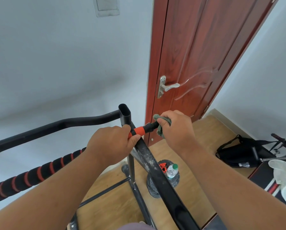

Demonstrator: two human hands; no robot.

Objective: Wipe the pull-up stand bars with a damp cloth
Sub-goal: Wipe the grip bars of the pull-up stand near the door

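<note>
With the left hand [112, 143] clenched on the short handle [139, 131] by the post to steady it, the right hand [175, 128], closed around the green cloth [162, 125] at the handle's far tip, should twist and pull outward, probably wiping all round.

Pale grey-white walls [56, 55]; reddish-brown wood-grain door [197, 55], shut, with silver lever handle [169, 87]. Light wood-plank floor [205, 130]. Black bag [238, 151] on floor near right wall. Soft, even light.
</note>
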